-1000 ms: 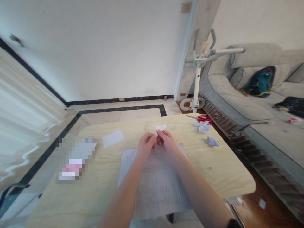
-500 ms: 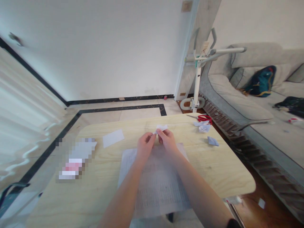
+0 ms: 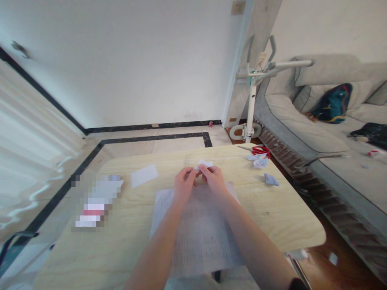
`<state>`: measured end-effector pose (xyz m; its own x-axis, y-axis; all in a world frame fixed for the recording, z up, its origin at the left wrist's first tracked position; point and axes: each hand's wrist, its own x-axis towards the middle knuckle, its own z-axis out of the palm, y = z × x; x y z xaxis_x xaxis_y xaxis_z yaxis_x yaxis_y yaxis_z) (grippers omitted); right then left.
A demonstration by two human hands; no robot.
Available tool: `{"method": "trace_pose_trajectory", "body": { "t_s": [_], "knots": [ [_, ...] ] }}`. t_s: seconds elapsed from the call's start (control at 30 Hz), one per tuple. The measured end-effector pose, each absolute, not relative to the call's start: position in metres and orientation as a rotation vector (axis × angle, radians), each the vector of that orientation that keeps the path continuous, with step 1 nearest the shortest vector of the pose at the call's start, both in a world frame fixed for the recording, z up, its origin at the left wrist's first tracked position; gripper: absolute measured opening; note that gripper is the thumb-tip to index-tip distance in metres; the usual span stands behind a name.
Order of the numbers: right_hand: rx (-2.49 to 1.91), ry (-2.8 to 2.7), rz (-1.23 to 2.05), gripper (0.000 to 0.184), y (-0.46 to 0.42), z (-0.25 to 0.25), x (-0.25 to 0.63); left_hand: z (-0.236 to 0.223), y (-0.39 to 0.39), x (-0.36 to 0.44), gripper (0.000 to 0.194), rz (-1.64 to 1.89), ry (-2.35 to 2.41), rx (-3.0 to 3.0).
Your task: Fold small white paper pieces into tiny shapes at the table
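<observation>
A small piece of white folded paper (image 3: pixel 206 164) is pinched between both hands above the far half of the table. My left hand (image 3: pixel 184 181) grips its left end with thumb and fingertips. My right hand (image 3: pixel 214 177) holds it from the right, fingers closed. The paper's exact folds are partly hidden by my fingers. Beneath my forearms lies a large printed sheet (image 3: pixel 202 229). A flat white rectangle of paper (image 3: pixel 144 176) rests to the left of my hands.
Red-handled scissors (image 3: pixel 260 151) lie at the table's far right corner beside crumpled paper scraps (image 3: pixel 259 162). Nearer is a small bluish folded piece (image 3: pixel 271 179). A blurred-out item (image 3: pixel 98 201) sits at the left of the wooden table (image 3: pixel 281 217). A sofa (image 3: pixel 302 121) stands to the right.
Both hands stay in nearly the same place on the paper. My left fingertips have shifted slightly left, and the folded paper has tilted a little.
</observation>
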<state>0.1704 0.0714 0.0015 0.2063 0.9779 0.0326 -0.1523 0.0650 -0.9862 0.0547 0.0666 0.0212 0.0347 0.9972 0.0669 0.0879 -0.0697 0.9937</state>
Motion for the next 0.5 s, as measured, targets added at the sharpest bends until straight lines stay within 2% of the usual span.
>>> {"method": "trace_pose_trajectory", "body": {
  "t_s": [0.5],
  "knots": [
    [-1.211,-0.939,1.076,0.039,0.0715,0.0021,0.1692,0.0204,0.0685,0.0531,0.025,1.209,1.285,1.347]
  ]
}}
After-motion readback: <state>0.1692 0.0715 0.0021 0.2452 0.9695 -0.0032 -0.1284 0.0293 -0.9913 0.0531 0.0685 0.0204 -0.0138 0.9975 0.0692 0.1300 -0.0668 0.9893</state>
